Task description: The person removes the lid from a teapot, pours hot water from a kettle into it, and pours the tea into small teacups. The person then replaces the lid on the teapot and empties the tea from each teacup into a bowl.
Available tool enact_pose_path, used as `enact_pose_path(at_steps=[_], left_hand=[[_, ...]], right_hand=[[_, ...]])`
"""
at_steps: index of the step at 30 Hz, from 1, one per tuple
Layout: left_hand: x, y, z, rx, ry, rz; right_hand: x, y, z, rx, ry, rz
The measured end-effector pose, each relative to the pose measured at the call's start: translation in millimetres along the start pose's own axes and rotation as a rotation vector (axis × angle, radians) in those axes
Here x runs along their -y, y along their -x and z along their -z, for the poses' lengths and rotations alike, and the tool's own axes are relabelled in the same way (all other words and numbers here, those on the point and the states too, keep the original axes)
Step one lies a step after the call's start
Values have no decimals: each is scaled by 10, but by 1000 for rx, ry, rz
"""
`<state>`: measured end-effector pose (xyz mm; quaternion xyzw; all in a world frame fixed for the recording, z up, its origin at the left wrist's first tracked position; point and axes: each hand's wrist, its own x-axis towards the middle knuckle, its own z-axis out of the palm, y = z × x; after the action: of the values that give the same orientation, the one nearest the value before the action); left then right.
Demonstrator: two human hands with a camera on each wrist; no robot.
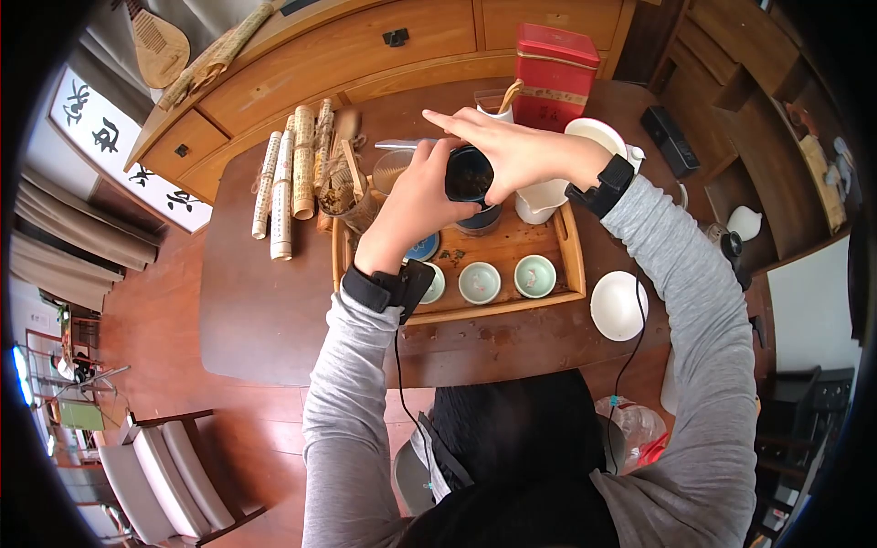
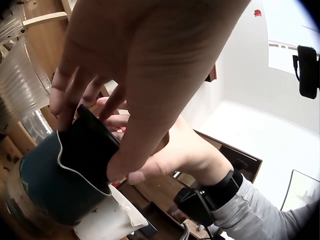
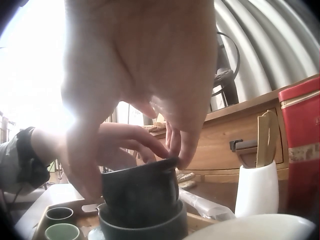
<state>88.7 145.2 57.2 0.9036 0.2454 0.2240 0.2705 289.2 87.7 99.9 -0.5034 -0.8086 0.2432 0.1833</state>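
Note:
Both hands hold a small black cup by its rim, with dark tea leaves inside. In the right wrist view this black cup sits tilted in the mouth of a wider dark teal cup. My left hand has fingers on the far side of the rim and its thumb on the near side. From the right, my right hand spans the black cup with thumb and fingers. Beneath them the teal cup stands over the wooden tray.
Small pale green teacups line the tray's front, near a blue round lid. A white pitcher stands right of the hands. A white bowl, red tin, bamboo scrolls and glass of dried pieces surround the work.

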Motion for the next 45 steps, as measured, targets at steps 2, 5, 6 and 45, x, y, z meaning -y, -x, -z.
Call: enact_pose_path(at_steps=[2, 5, 6, 45], left_hand=[[-50, -17, 26, -3, -55, -41], [-129, -35, 37, 78, -50, 120], [-135, -31, 29, 66, -48, 117], [-45, -54, 172, 60, -50, 43]], right_hand=[[-28, -3, -15, 9, -16, -4], [-79, 1, -69, -29, -22, 33], [-99, 13, -74, -28, -21, 32], [-193, 129, -444, -94, 76, -184]])
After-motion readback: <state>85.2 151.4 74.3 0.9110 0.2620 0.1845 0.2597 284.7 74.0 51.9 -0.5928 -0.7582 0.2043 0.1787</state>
